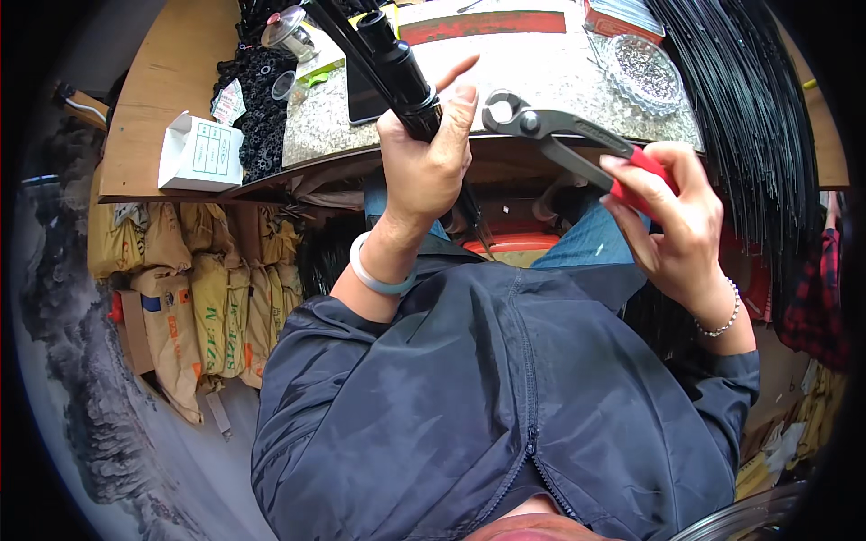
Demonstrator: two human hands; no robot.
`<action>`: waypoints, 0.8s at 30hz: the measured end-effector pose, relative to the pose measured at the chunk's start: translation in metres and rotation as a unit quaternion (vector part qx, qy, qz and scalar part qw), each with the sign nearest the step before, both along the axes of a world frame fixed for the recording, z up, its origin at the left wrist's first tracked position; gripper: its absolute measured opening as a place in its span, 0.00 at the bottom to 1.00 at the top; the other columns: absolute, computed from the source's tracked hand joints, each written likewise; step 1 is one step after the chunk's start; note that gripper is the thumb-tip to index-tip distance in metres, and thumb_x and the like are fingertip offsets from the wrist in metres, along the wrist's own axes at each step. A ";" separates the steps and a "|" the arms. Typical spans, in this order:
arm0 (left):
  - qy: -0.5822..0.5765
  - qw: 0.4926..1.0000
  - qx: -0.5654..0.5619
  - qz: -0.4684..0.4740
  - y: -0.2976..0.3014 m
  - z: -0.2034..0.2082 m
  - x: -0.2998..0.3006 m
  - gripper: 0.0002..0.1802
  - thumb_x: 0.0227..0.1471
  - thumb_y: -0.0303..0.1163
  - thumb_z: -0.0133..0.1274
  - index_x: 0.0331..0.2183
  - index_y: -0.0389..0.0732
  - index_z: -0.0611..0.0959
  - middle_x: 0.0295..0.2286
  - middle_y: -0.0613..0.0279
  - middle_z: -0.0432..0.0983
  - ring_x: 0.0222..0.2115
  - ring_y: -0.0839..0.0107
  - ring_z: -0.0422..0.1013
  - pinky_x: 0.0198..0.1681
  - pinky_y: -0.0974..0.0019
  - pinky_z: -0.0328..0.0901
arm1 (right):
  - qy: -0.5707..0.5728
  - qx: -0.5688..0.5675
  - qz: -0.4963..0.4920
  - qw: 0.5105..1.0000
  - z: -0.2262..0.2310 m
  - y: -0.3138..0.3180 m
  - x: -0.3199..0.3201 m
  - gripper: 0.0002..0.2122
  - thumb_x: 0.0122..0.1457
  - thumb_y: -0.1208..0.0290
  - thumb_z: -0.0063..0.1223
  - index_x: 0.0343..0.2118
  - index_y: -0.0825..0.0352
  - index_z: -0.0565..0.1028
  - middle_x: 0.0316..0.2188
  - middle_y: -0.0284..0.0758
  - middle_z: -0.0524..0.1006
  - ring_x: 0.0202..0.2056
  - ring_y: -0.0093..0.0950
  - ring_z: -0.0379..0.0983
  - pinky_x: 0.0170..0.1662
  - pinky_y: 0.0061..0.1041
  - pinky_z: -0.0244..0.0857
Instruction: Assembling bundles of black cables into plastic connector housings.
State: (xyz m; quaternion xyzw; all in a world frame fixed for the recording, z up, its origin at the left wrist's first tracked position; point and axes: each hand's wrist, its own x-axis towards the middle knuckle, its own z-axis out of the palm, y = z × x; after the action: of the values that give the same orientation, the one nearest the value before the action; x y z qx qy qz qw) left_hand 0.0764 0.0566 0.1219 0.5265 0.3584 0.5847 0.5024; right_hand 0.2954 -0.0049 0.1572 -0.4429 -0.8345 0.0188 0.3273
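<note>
In right hand point(672, 221), pliers point(559, 135) pointing left.

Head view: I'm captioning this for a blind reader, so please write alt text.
The left hand grips a black tube while the right hand holds red-handled pliers, jaws beside the tube, over a granite-topped bench.

White box w/ green label point(200, 153) – bench left, yellow sacks point(194, 302) beneath, dark phone screen point(363, 95)
</note>
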 end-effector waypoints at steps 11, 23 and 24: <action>0.033 0.999 0.004 0.030 -0.002 -0.017 0.001 0.09 0.52 0.27 0.48 0.32 0.30 0.77 0.12 0.76 0.60 0.12 0.88 0.54 0.14 0.80 0.50 | -0.199 0.164 -0.076 0.963 0.016 -0.006 -0.005 0.16 0.41 0.64 0.62 0.36 0.59 0.77 0.32 0.32 0.69 0.30 0.28 0.67 0.31 0.25 0.63; 0.060 0.998 0.020 0.003 -0.008 -0.010 0.004 0.13 0.52 0.24 0.43 0.37 0.24 0.74 0.11 0.72 0.59 0.09 0.87 0.54 0.11 0.81 0.51 | -0.218 0.198 -0.077 0.952 0.011 -0.010 -0.007 0.12 0.43 0.68 0.62 0.31 0.65 0.75 0.32 0.34 0.72 0.29 0.28 0.69 0.29 0.23 0.63; 0.058 0.998 0.017 0.000 -0.008 -0.010 0.004 0.13 0.52 0.25 0.44 0.37 0.24 0.74 0.11 0.72 0.59 0.09 0.87 0.54 0.11 0.81 0.51 | -0.226 0.203 -0.085 0.949 0.013 -0.011 -0.007 0.12 0.44 0.68 0.61 0.31 0.65 0.75 0.32 0.34 0.72 0.29 0.28 0.69 0.29 0.23 0.64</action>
State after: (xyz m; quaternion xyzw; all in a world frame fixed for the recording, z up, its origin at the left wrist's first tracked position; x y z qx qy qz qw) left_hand 0.0808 0.0482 0.1117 0.5676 0.3771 0.5594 0.4719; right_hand 0.2881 -0.0159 0.1701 -0.4285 -0.8323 -0.2798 0.2132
